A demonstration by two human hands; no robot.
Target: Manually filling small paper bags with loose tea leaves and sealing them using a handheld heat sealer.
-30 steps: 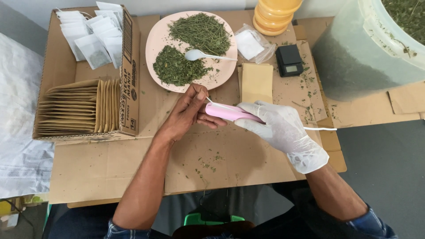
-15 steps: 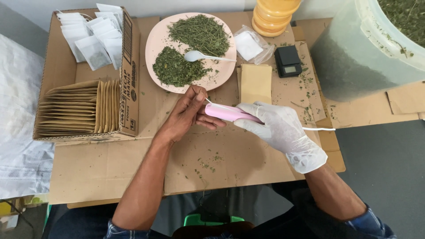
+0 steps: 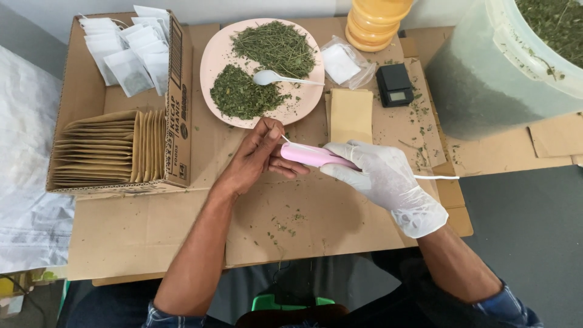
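Observation:
My right hand [image 3: 385, 176], in a white glove, grips a slim pink hand-held sealer [image 3: 310, 155] with a white cord [image 3: 436, 177] running off to the right. My bare left hand [image 3: 258, 157] pinches a small white sachet at the sealer's tip; most of the sachet is hidden by my fingers. Both hands hover over the cardboard-covered table [image 3: 316, 225], just below a pink plate [image 3: 212, 61] that carries two heaps of dried green herb and a white spoon [image 3: 273, 77].
A cardboard box [image 3: 180, 97] at left holds brown envelopes [image 3: 109, 149] and filled white sachets [image 3: 130, 51]. A stack of brown envelopes [image 3: 350, 114], a small black scale [image 3: 393, 85], a clear bag of sachets [image 3: 343, 64], an orange jar [image 3: 373, 24] and a big tub of herb [image 3: 504, 67] stand behind.
Both hands stay at the same spot with the sealer and the sachet; my left fingers shifted only slightly at the sealer's tip.

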